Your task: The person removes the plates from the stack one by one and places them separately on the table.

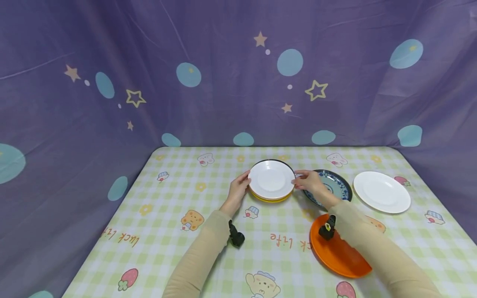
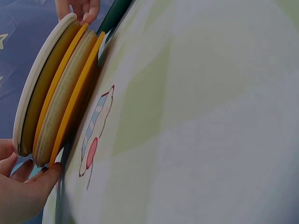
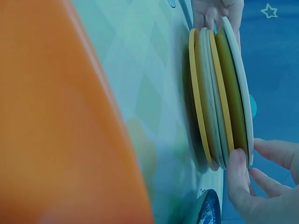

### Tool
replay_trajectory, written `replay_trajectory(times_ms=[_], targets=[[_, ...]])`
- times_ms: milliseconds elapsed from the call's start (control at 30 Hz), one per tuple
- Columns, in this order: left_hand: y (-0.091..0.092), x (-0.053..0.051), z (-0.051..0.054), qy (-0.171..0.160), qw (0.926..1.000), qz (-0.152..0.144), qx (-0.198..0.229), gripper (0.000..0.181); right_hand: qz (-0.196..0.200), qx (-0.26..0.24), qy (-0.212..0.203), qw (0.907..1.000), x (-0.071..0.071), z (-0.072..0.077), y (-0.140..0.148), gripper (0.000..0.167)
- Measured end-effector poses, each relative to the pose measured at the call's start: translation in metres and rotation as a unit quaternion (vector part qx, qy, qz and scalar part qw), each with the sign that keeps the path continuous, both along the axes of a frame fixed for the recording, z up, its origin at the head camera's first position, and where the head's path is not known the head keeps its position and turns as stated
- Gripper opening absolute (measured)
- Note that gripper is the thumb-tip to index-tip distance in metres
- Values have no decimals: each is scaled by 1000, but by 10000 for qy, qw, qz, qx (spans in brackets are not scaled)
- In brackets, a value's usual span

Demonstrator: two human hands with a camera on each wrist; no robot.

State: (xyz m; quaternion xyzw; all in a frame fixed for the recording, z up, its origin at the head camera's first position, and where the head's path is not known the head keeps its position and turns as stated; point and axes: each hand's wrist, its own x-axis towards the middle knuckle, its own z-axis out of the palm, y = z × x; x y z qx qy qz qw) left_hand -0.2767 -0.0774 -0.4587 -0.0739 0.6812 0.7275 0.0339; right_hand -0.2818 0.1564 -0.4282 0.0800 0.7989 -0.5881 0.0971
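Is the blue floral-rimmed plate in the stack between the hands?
No, the blue floral-rimmed plate lies on the checked tablecloth to the right of the plate stack, partly hidden by the right hand.

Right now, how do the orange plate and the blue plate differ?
The orange plate is plain orange, while the blue plate has a dark patterned rim round a paler middle. The orange plate lies nearer the camera, and the blue plate farther off, beside the stack. The right sleeve hides part of the orange plate; the right hand hides part of the blue plate. Both lie on the tablecloth.
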Motion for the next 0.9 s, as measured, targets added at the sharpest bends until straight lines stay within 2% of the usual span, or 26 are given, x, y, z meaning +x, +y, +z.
replay_trajectory(times_ms=[367,433,733,900], targets=[[-1,1,1,-46,10000,-41,39,39,-25,-212,22,9998,-1,-4,-2,52],[-1,-1,-3,-17,10000,-8,17,38,-62,-240,14,9997,-2,-5,-2,53],[-1,-1,-3,77,9999,-69,-70,38,-200,-197,-205,9994,-3,-7,-4,54],[-1,-2,-4,114,9999,-63,-54,39,-172,-416,-300,9985,-3,-6,-2,54]])
